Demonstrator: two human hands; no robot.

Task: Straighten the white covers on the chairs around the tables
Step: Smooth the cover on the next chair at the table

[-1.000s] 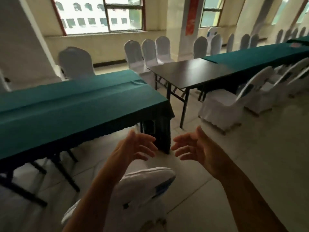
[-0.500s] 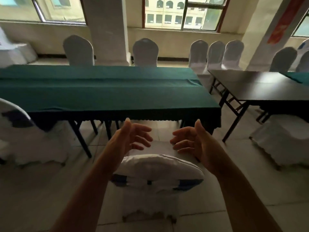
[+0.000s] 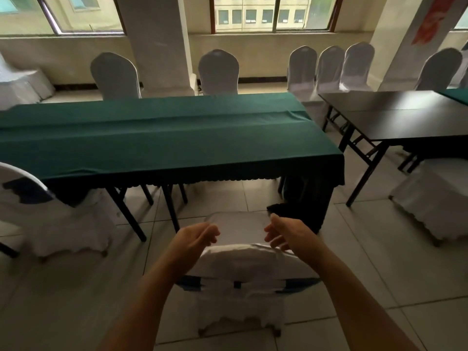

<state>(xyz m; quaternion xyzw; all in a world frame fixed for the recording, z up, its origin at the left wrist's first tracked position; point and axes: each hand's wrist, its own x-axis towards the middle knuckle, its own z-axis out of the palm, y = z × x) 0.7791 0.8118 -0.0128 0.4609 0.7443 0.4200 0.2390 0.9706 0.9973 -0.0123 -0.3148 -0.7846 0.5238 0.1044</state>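
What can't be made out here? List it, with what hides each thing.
Head view only:
- Left hand and right hand: motion blur; whether the fingers pinch the white cover cannot be told.
- Chair under that cover: frame hidden by the cloth, except blue patches at the back.
- Covered chair at left: cut off by the picture edge.
- Far chairs: seats hidden behind the green table.

Bare forearms (image 3: 157, 295) (no sleeves, no jewellery)
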